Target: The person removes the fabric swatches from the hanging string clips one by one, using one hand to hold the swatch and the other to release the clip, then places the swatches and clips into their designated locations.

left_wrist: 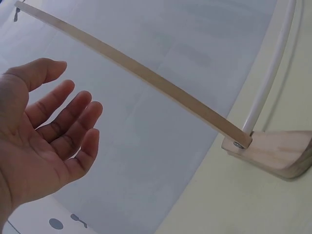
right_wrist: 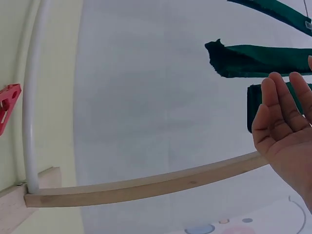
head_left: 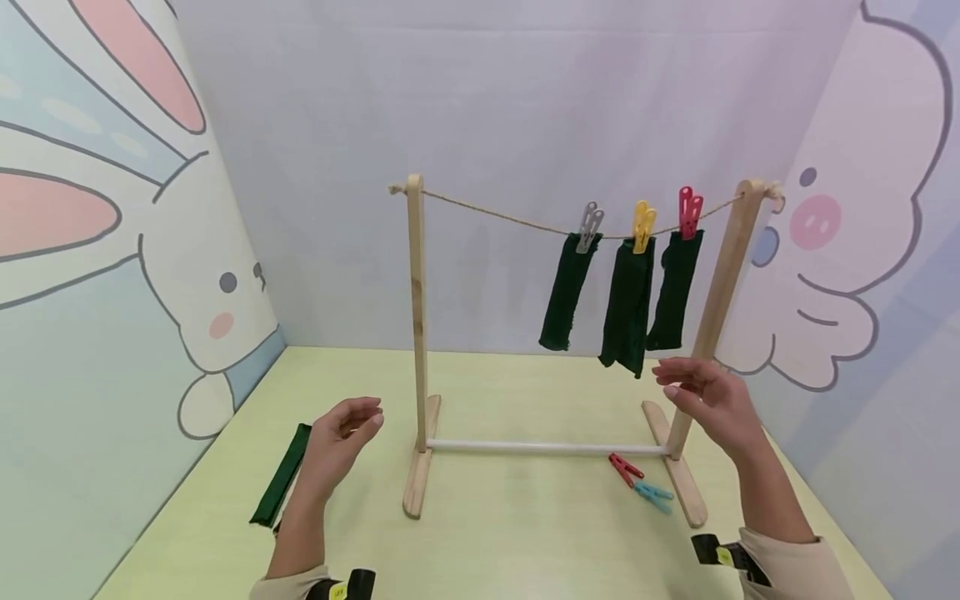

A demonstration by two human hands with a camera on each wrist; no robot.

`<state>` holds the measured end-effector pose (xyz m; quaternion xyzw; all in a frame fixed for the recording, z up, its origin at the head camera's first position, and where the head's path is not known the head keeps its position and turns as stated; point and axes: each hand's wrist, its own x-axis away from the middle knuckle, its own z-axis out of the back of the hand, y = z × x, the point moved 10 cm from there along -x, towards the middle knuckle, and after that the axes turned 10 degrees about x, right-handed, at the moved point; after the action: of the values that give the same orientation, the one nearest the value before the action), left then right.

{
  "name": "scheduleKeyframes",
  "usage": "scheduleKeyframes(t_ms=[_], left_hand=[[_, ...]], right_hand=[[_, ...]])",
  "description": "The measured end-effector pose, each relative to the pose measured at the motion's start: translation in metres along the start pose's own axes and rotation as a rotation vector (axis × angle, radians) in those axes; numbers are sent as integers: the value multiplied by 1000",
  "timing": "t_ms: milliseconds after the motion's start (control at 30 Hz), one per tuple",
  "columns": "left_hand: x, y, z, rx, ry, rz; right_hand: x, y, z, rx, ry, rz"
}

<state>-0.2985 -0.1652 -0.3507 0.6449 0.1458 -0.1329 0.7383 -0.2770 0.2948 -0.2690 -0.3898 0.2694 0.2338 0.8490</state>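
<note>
Three dark green cloth strips hang from a thin rope (head_left: 495,216) on a wooden frame. A grey clothespin (head_left: 590,227) holds the left strip (head_left: 567,296), a yellow clothespin (head_left: 642,227) the middle strip (head_left: 628,304), and a red clothespin (head_left: 689,213) the right strip (head_left: 675,292). My right hand (head_left: 708,400) hovers just below the right strip, fingers loosely bent and holding nothing. To the left of the frame, my left hand (head_left: 337,446) is raised over the table, relaxed and bare. Beside that wrist lies another green strip (head_left: 282,477), partly hidden by the forearm.
A red clothespin (head_left: 626,470) and a blue clothespin (head_left: 655,495) lie on the table near the frame's right foot (head_left: 678,471). The left post (head_left: 417,317) and white bottom bar (head_left: 547,448) stand ahead of the hands. Cartoon-printed walls (head_left: 90,375) enclose the table.
</note>
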Motion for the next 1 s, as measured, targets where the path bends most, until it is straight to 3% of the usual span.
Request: scheduleKeyframes(t_ms=[133, 233, 567, 833, 1000], left_hand=[[-1, 20, -12, 34, -14, -9], [-4, 27, -19, 79, -25, -15], [-15, 47, -41, 166, -59, -77], [-24, 66, -62, 182, -112, -126], [-31, 73, -75, 195, -137, -112]], right_hand=[[-10, -9, 3, 4, 33, 40], [-16, -15, 6, -15, 68, 59], [-41, -37, 7, -293, 104, 113], [-69, -64, 12, -266, 162, 131], [-87, -82, 16, -240, 197, 139]])
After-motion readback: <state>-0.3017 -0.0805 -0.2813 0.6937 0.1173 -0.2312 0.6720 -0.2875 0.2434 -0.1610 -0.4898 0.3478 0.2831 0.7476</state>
